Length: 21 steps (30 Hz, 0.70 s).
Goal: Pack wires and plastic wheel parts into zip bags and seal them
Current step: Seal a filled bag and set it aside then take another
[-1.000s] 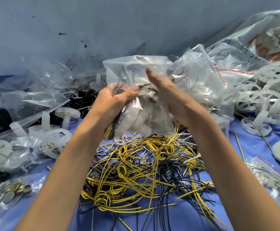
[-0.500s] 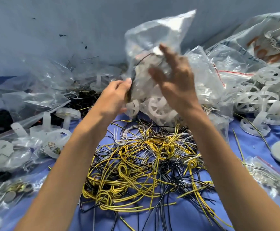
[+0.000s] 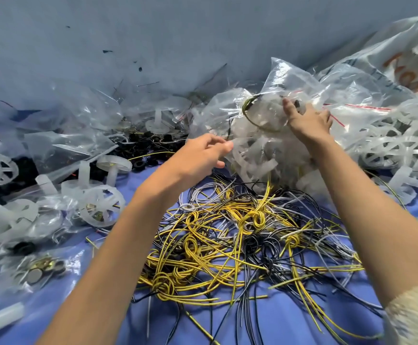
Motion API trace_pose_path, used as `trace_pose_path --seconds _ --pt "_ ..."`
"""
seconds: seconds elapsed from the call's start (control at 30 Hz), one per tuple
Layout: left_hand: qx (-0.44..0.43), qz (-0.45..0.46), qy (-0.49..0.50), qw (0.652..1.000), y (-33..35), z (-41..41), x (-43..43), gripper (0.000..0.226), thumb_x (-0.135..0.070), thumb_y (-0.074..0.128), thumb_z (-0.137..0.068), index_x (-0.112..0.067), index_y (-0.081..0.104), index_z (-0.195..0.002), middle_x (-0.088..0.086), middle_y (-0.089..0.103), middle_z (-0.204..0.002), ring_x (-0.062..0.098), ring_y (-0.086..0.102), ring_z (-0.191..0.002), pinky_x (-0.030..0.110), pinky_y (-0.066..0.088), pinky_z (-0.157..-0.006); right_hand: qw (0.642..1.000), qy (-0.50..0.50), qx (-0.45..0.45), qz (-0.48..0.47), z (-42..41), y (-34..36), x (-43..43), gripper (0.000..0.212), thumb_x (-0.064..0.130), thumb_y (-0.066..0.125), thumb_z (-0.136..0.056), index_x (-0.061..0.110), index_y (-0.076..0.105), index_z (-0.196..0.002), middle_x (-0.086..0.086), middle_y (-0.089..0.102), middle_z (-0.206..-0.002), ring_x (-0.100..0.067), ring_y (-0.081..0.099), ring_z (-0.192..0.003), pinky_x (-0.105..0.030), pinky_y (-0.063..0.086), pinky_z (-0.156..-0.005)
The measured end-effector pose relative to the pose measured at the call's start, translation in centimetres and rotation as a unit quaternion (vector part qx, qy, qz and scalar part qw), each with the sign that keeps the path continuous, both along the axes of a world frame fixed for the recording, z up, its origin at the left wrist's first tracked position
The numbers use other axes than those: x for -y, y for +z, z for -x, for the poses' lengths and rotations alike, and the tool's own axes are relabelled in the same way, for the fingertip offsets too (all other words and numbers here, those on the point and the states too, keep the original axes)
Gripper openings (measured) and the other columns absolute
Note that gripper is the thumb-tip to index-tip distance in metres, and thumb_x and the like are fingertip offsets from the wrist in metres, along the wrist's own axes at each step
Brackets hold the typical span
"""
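Filled zip bag (image 3: 260, 140) sits just behind the wire heap (image 3: 240, 240). Right hand (image 3: 307, 120) presses on it, fingers spread; left hand (image 3: 203, 155) hovers beside it, loosely curled, empty. Best to set it down gently, seal uppermost, so nothing spills

The right hand (image 3: 307, 120) lay spread on a clear plastic zip bag (image 3: 287, 80) of white wheel parts (image 3: 257, 158); the left hand (image 3: 200, 155) hung loosely curled beside it, over tangled yellow and black wires (image 3: 228, 232).
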<state>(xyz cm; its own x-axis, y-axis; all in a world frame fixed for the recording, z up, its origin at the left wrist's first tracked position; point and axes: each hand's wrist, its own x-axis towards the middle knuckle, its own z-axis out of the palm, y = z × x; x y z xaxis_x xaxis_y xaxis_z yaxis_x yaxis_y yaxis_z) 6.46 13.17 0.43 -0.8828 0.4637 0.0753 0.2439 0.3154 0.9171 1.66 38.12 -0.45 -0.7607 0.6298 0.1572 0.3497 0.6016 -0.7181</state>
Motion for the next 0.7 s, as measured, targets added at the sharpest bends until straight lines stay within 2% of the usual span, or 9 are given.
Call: trace_pose_path --seconds 0.07,0.13,0.17,0.23,0.33,0.43,0.53,0.63,0.7 --pt "-0.003 0.027 -0.017 0.999 -0.2 -0.1 0.1 0.011 -0.036 0.049 -0.096 -0.030 0.056 -0.091 -0.010 0.064 -0.098 0.002 0.065 -0.079 0.023 0.047 -0.080 0.997 -0.059 -0.032 -0.049 -0.8 0.9 1.4 0.075 0.065 0.050 -0.083 0.013 0.038 -0.135 -0.024 0.019 -0.146 -0.039 0.016 -0.137 -0.050 0.025 -0.109" --pt "-0.005 0.023 -0.008 1.000 -0.4 0.0 0.2 0.014 -0.033 0.051 -0.095 -0.025 0.061 -0.089 -0.008 0.070 -0.089 0.002 0.067 -0.074 0.022 0.047 -0.077 0.974 -0.105 -0.141 -0.143 -1.7 1.7 3.3 0.058 0.043 0.063 -0.078 0.011 0.044 -0.123 -0.018 0.031 -0.134 -0.033 0.031 -0.126 -0.043 0.036 -0.098" --pt "-0.008 0.014 0.002 1.000 -0.5 0.2 0.2 0.015 -0.032 0.052 -0.095 -0.023 0.062 -0.088 -0.009 0.071 -0.083 0.003 0.067 -0.072 0.021 0.047 -0.076 0.961 -0.091 -0.200 -0.167 -2.1 2.1 4.4 0.049 0.033 0.062 -0.077 0.012 0.047 -0.119 -0.015 0.037 -0.128 -0.029 0.038 -0.120 -0.038 0.038 -0.093" --pt "-0.011 0.015 0.019 1.000 -0.9 0.4 0.2 0.015 -0.030 0.054 -0.094 -0.022 0.063 -0.084 -0.009 0.071 -0.075 0.005 0.067 -0.069 0.024 0.049 -0.079 0.958 0.018 -0.255 -0.133 -2.8 3.1 6.6 0.037 0.027 0.059 -0.080 0.012 0.055 -0.113 -0.010 0.050 -0.118 -0.022 0.051 -0.107 -0.030 0.041 -0.088" --pt "-0.005 0.031 0.031 0.999 -1.3 0.9 0.4 0.016 -0.028 0.055 -0.093 -0.022 0.062 -0.080 -0.004 0.070 -0.074 0.016 0.067 -0.075 0.038 0.052 -0.090 0.946 0.281 -0.150 -0.060 -4.7 4.7 9.6 0.027 0.033 0.063 -0.086 0.014 0.064 -0.106 -0.007 0.066 -0.097 -0.018 0.062 -0.087 -0.028 0.047 -0.076" --pt "-0.051 0.104 0.059 0.992 -1.5 1.5 1.6 0.019 -0.039 0.055 -0.086 -0.024 0.063 -0.079 0.000 0.071 -0.080 0.022 0.068 -0.084 0.043 0.053 -0.087 0.863 0.501 0.006 -0.066 -7.1 5.0 11.4 0.030 0.042 0.060 -0.086 0.024 0.064 -0.110 0.001 0.069 -0.097 -0.013 0.062 -0.081 -0.021 0.045 -0.066" --pt "-0.082 0.178 0.118 0.974 -1.8 2.6 3.5 0.021 -0.045 0.060 -0.078 -0.024 0.061 -0.081 0.002 0.069 -0.090 0.023 0.064 -0.091 0.033 0.050 -0.080 0.821 0.554 0.102 -0.090 -8.2 4.7 12.0 0.041 0.055 0.057 -0.079 0.032 0.062 -0.113 0.011 0.068 -0.099 -0.010 0.062 -0.090 -0.027 0.047 -0.079" --pt "-0.080 0.137 0.197 0.968 -2.4 4.9 5.4 0.012 -0.035 0.063 -0.082 -0.023 0.062 -0.085 0.010 0.070 -0.098 0.028 0.064 -0.098 0.038 0.050 -0.090 0.831 0.535 0.132 -0.079 -8.5 5.1 11.4 0.062 0.064 0.051 -0.064 0.032 0.059 -0.117 0.010 0.070 -0.103 -0.011 0.064 -0.099 -0.039 0.048 -0.095" --pt "-0.139 0.195 0.271 0.932 -2.6 7.7 7.1 0.014 -0.028 0.060 -0.084 -0.020 0.066 -0.094 0.013 0.068 -0.106 0.031 0.061 -0.103 0.038 0.049 -0.090 0.841 0.522 0.123 -0.071 -8.7 5.5 10.7 0.063 0.063 0.051 -0.062 0.032 0.059 -0.117 0.010 0.070 -0.103 -0.008 0.065 -0.099 -0.039 0.048 -0.096"
